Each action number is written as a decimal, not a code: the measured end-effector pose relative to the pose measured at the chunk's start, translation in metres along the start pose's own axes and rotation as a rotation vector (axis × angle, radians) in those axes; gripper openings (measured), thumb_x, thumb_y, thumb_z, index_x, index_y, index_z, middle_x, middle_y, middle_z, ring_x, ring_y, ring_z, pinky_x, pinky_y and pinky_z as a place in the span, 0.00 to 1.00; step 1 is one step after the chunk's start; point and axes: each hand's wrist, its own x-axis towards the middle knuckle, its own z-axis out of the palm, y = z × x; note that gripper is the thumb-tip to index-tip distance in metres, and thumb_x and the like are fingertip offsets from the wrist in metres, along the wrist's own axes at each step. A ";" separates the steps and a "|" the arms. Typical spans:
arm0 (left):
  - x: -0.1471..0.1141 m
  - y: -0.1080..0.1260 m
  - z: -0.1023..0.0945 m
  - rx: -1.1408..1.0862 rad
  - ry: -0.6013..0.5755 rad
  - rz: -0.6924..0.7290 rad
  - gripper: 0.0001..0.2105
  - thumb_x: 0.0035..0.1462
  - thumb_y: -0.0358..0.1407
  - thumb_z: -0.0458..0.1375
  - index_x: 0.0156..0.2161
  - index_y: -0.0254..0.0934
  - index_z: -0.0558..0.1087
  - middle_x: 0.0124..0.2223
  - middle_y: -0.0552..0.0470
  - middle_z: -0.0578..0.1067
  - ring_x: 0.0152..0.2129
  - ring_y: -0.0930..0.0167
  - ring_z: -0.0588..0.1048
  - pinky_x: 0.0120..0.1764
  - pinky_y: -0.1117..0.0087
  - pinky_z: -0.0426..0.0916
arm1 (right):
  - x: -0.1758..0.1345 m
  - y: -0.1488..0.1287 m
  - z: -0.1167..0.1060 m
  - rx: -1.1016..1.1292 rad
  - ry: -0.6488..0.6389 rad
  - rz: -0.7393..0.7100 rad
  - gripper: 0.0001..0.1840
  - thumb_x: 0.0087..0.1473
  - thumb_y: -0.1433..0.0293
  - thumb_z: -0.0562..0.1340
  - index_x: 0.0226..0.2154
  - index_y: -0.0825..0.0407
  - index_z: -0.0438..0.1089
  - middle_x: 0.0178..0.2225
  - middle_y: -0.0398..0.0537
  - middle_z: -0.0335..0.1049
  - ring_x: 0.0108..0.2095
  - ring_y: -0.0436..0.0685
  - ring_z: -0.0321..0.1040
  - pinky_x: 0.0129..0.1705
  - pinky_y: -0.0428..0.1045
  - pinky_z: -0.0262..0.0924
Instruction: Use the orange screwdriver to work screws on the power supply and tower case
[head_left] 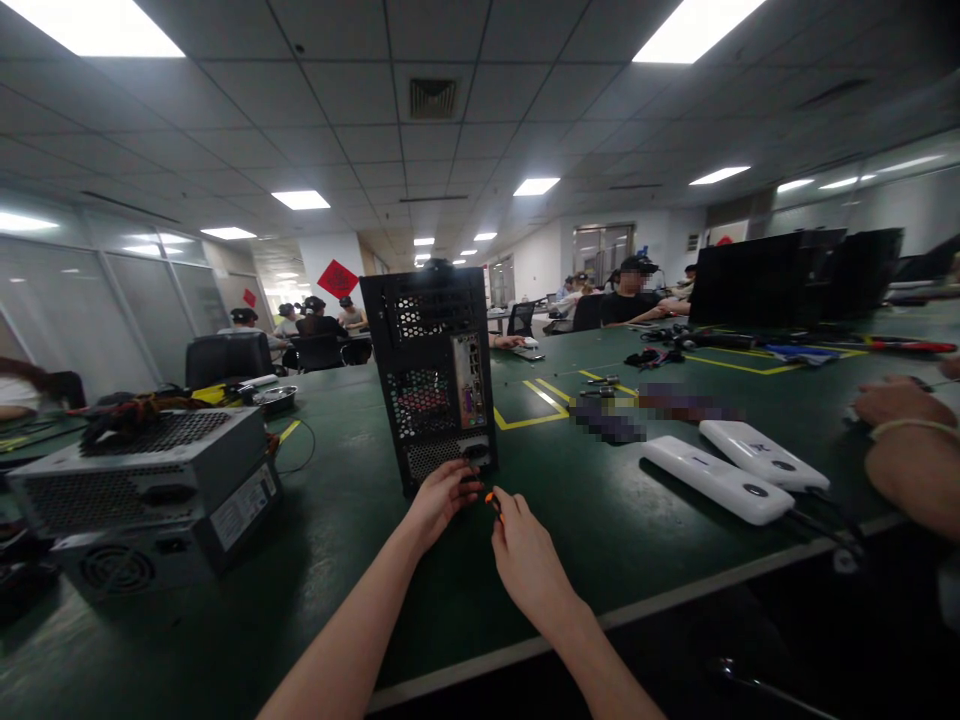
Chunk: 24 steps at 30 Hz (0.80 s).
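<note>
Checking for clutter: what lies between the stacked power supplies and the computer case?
Head view: mostly green tabletop, with a thin cable and yellow tape.

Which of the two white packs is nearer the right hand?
The left white pack in the picture: it lies on the side toward the right hand, while the right white pack lies beyond it, toward another person's hand.

Computer case [433, 374] — matt, perforated metal

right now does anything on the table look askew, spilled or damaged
At left, the upper power supply overhangs the lower power supply, so they look slightly misaligned, with cables heaped on top. No spill or damage shows.
</note>
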 end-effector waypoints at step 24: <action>0.000 0.000 0.005 0.044 0.033 0.012 0.10 0.48 0.28 0.52 0.38 0.31 0.62 0.39 0.41 0.70 0.25 0.74 0.71 0.30 0.71 0.66 | 0.005 0.002 0.003 0.033 -0.045 -0.040 0.21 0.51 0.77 0.46 0.50 0.59 0.51 0.45 0.57 0.58 0.44 0.57 0.60 0.43 0.50 0.55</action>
